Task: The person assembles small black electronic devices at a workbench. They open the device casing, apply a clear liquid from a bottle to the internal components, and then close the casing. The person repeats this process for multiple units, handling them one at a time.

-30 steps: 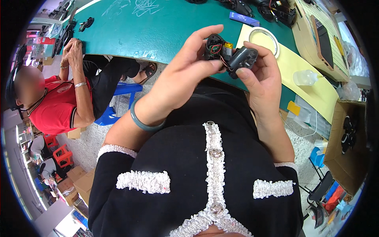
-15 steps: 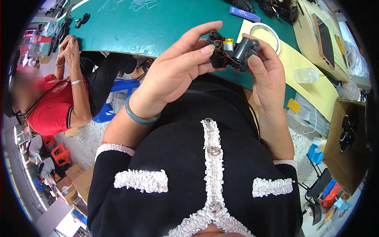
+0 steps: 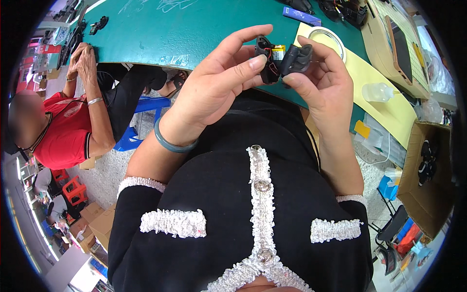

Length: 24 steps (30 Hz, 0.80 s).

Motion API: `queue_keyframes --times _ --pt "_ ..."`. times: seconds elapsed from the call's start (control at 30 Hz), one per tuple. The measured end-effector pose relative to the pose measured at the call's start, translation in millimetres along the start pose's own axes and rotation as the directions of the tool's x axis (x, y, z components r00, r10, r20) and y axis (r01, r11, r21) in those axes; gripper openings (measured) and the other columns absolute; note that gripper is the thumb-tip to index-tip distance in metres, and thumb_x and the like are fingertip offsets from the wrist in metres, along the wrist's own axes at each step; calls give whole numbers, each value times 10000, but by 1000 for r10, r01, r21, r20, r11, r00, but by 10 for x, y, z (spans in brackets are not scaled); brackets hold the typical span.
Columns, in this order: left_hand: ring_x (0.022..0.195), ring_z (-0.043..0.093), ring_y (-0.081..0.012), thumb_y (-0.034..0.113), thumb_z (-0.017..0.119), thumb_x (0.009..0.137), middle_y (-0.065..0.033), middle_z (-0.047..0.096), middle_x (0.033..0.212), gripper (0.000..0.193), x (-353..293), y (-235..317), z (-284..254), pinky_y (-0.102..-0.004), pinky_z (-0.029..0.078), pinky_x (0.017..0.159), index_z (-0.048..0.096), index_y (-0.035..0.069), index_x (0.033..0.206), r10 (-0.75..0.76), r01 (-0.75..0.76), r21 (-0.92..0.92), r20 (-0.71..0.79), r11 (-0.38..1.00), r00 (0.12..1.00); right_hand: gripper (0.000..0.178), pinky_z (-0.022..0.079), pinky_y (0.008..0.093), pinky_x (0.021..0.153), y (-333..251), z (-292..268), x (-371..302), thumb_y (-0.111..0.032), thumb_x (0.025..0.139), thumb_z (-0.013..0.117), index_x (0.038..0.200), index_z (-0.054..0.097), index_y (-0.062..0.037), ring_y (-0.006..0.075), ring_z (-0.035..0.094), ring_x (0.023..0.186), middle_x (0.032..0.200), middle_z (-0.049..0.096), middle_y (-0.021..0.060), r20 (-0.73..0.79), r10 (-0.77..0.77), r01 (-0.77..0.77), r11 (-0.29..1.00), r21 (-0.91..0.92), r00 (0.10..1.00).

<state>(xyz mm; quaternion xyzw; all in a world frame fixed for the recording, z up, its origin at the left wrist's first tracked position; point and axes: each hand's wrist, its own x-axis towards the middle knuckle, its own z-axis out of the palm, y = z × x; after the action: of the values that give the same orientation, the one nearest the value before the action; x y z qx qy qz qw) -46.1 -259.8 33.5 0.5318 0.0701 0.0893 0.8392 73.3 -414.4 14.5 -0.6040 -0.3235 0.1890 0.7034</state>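
Observation:
My left hand [image 3: 214, 82] is closed on a black plastic housing half [image 3: 263, 46], thumb and fingers around its edge. In my right hand [image 3: 328, 87] is another black housing part [image 3: 295, 59] with a rounded, cylinder-like side. The two parts are held close together above the near edge of the green table [image 3: 204, 29]. Between them shows a small silver battery with yellow tape [image 3: 278, 52]. Red wires run along the inside of the left half. My fingers hide the outer sides of both parts.
Beyond my right hand, a yellow sheet [image 3: 362, 85] bears a tape roll [image 3: 336, 36] and a clear squeeze bottle [image 3: 377, 93]. A blue box [image 3: 301, 17] lies farther back. On the right stands an open cardboard box [image 3: 413, 160]. A co-worker's clasped hands [image 3: 83, 63] rest at the left table edge.
The right housing part has turned and moved left, closer to the left half. The gap between them is narrower, and less of the battery and wires shows. My left hand has barely moved.

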Motion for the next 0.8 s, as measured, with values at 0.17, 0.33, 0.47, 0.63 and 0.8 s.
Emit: queue_keyframes --times 0.17,0.33,0.47,0.63,0.8 --pt "1076 583 -150 128 612 958 -104 572 1195 512 1 -20 -33 -300 491 941 430 101 1436 64 -64 55 4 996 998 657 537 216 697 25 22 2 -214 696 893 1225 568 3 117 660 795 1029 629 91 21 -82 84 991 -105 996" --pt "1059 591 -140 103 646 935 -95 568 1168 527 -4 -8 -5 -275 500 916 451 105 1425 106 -105 101 -7 989 994 667 532 209 684 37 64 6 -209 687 897 1225 564 1 114 657 785 1030 624 86 3 -80 80 995 -52 997" --pt "1038 606 -130 82 660 922 -81 564 1134 521 -10 2 -8 -256 513 891 476 106 1409 129 -125 175 -11 977 992 664 531 206 681 41 96 -8 -214 692 894 1226 563 1 109 651 776 1028 621 84 -8 -59 59 998 15 998" --pt "1042 607 -129 89 658 921 -89 559 1171 545 -13 -11 -15 -260 511 897 455 93 1427 118 -112 221 -14 969 993 674 525 203 671 43 92 -14 -237 682 899 1226 571 -11 103 642 758 1017 622 74 5 -60 60 998 -19 998" --pt "1130 583 -159 110 662 911 -131 541 1303 630 -22 26 3 -290 490 954 381 51 1472 91 -99 269 42 958 995 711 525 209 658 77 75 -28 -269 633 916 1225 609 -22 98 637 749 988 638 57 17 -114 115 990 -77 993"
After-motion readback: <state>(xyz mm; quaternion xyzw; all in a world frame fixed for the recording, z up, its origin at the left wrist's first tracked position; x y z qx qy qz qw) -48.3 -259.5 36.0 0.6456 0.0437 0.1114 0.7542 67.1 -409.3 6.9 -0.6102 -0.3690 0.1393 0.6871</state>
